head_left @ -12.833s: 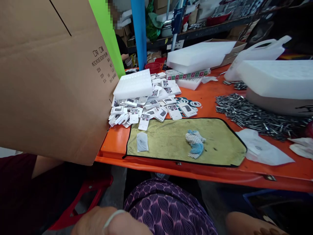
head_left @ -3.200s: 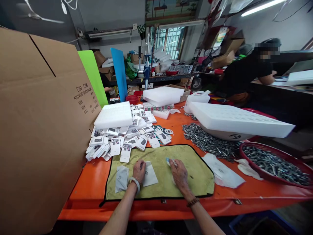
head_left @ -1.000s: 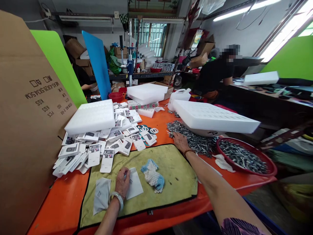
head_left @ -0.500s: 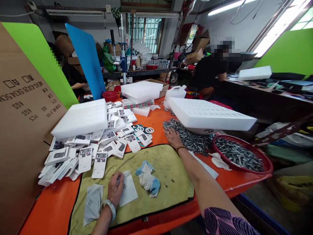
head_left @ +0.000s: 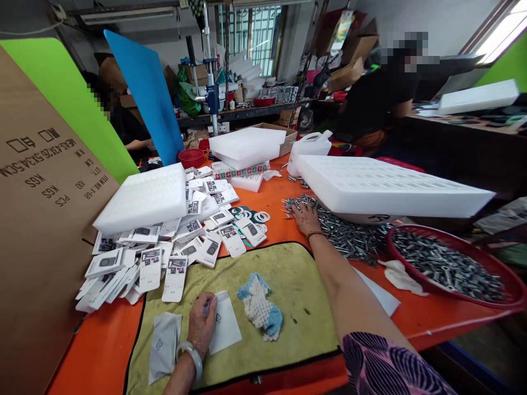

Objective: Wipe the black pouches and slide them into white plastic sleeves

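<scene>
My left hand [head_left: 202,321], with a pale bangle at its wrist, is closed with curled fingers at the upper left edge of a small white bag [head_left: 226,323] on the yellow-green mat [head_left: 296,285]. A second, greyish bag [head_left: 163,345] lies left of that wrist. My right hand [head_left: 307,219] is stretched forward, fingers apart, touching the left end of a heap of small metal parts [head_left: 349,236]. Its fingertips are partly lost among the parts. A crumpled blue and white cloth [head_left: 261,307] lies on the mat between my arms.
Printed white boxes [head_left: 150,269] are piled at left under a foam tray [head_left: 142,197], beside a large carton [head_left: 45,219]. Another foam tray [head_left: 387,184] overhangs the metal heap. A red basket [head_left: 510,288] of metal parts stands at right. Two people work farther back.
The view has turned slightly, so most things sit farther right or lower. My right hand remains at the metal heap, its fingers a little deeper in it. My left hand stays on the bag.
</scene>
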A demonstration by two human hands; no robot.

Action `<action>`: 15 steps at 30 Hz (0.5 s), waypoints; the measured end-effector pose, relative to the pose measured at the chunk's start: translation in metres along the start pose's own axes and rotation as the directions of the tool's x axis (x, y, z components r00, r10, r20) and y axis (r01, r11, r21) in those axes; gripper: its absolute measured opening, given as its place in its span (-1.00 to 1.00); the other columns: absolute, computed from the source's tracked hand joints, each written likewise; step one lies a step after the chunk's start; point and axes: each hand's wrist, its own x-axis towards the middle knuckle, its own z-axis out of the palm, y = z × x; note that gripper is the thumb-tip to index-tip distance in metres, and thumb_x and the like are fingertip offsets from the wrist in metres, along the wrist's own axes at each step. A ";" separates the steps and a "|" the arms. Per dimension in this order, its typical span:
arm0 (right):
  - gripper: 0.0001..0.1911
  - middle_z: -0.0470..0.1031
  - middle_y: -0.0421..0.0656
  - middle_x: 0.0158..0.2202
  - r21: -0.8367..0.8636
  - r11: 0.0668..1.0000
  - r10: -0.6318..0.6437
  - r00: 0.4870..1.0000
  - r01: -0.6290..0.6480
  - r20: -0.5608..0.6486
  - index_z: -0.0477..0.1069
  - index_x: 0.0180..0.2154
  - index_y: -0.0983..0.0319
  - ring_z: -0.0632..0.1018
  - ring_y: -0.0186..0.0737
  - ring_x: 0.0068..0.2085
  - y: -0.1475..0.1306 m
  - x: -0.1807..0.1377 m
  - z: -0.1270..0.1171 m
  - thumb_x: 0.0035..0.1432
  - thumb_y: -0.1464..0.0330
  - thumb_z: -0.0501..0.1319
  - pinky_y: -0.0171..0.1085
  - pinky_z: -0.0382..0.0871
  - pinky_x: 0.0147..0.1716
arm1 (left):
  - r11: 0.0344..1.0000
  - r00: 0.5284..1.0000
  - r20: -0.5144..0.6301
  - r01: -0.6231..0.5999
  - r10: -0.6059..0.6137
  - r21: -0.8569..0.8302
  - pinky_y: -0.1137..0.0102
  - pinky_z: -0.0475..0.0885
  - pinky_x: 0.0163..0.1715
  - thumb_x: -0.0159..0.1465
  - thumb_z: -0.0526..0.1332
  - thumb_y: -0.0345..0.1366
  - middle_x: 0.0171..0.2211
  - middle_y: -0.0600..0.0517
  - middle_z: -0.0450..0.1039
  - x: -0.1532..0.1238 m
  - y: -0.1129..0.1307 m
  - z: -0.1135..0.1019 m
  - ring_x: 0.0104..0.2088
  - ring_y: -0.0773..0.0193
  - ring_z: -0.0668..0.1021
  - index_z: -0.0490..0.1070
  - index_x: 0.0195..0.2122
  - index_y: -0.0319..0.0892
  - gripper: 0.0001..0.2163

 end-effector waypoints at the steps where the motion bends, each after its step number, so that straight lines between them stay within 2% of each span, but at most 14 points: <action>1: -0.52 0.17 0.04 0.27 0.007 1.000 0.017 0.999 -0.018 0.030 0.23 0.20 0.21 0.15 0.15 0.20 0.000 0.004 -0.002 0.29 0.30 -0.07 0.10 0.09 0.11 | 1.000 1.000 -0.002 -0.004 0.004 -0.001 0.35 0.42 -0.34 0.28 0.04 -0.13 -0.47 0.00 0.46 0.000 0.000 0.000 -0.40 0.22 0.52 0.39 -0.41 -0.17 -0.73; 3: -0.53 0.23 0.04 0.23 0.012 0.999 0.036 0.997 -0.037 0.067 0.27 0.17 0.21 0.21 0.14 0.17 -0.002 0.012 -0.006 0.28 0.27 -0.07 0.10 0.14 0.07 | 1.000 1.000 -0.006 -0.006 0.006 -0.005 0.35 0.41 -0.34 0.28 0.05 -0.12 -0.47 0.00 0.46 0.000 0.000 0.000 -0.40 0.22 0.52 0.39 -0.41 -0.17 -0.73; 6: -0.52 0.27 0.05 0.20 0.004 1.000 0.012 0.998 -0.013 0.057 0.26 0.17 0.23 0.25 0.09 0.14 -0.011 0.013 -0.012 0.30 0.26 -0.12 0.08 0.18 0.05 | 1.000 1.000 -0.007 0.006 -0.006 -0.013 0.34 0.41 -0.34 0.27 0.05 -0.13 -0.46 0.00 0.46 0.000 0.000 0.000 -0.39 0.22 0.52 0.40 -0.41 -0.18 -0.73; 9: -0.51 0.19 -0.02 0.27 -0.008 0.996 -0.085 0.996 0.085 0.035 0.20 0.21 0.19 0.17 0.05 0.21 -0.024 0.002 -0.014 0.30 0.24 -0.09 0.05 0.11 0.12 | 1.000 1.000 0.002 0.015 -0.015 -0.017 0.34 0.41 -0.32 0.28 0.04 -0.14 -0.46 0.00 0.46 -0.001 0.000 0.000 -0.38 0.21 0.52 0.40 -0.40 -0.18 -0.74; 11: -0.54 0.19 -0.10 0.28 -0.014 0.988 -0.153 0.987 0.153 0.040 0.24 0.19 0.13 0.13 0.02 0.24 -0.029 -0.007 -0.014 0.29 0.25 -0.06 0.04 0.05 0.16 | 1.000 1.000 0.002 0.016 -0.016 -0.014 0.34 0.41 -0.32 0.28 0.04 -0.14 -0.45 0.00 0.46 -0.002 -0.001 0.000 -0.38 0.21 0.52 0.40 -0.40 -0.18 -0.74; 15: -0.54 0.25 -0.07 0.25 -0.029 0.989 -0.145 0.988 0.146 0.044 0.32 0.14 0.16 0.13 0.14 0.24 -0.025 -0.010 -0.011 0.31 0.34 -0.14 0.18 0.01 0.13 | 1.000 1.000 -0.003 0.015 -0.015 -0.005 0.34 0.41 -0.33 0.28 0.04 -0.14 -0.46 0.00 0.46 -0.002 0.000 0.000 -0.39 0.22 0.52 0.40 -0.40 -0.18 -0.74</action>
